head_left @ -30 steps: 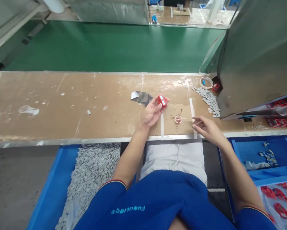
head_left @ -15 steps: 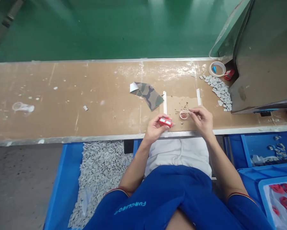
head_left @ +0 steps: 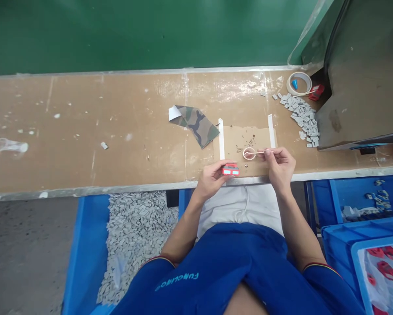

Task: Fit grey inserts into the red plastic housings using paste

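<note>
Near the bench's front edge, my left hand (head_left: pixel 211 179) is closed around a small red toy car (head_left: pixel 231 170) with pale windows. My right hand (head_left: pixel 280 168) pinches a thin white stick (head_left: pixel 259 152), like a cotton swab. The stick's far end reaches into a small round white-rimmed dish (head_left: pixel 249 153) holding something reddish. Dark specks (head_left: pixel 250 141) lie around the dish on a cardboard piece (head_left: pixel 232 135), held by white tape strips (head_left: pixel 221 139). A folded camouflage-patterned sheet (head_left: pixel 199 125) lies to the left.
Grey flat pieces (head_left: pixel 303 116) are heaped by a tape roll (head_left: pixel 299 83) and another red car (head_left: pixel 316 92). A metal panel (head_left: pixel 363 83) stands at the right. Blue bins, one with many grey pieces (head_left: pixel 140 232), one with red parts (head_left: pixel 387 270), sit below the bench (head_left: pixel 133 127).
The toy car has turned in my left hand and moved slightly down and right. The stick now points into the small dish, with my right hand further right. The view has shifted slightly.
</note>
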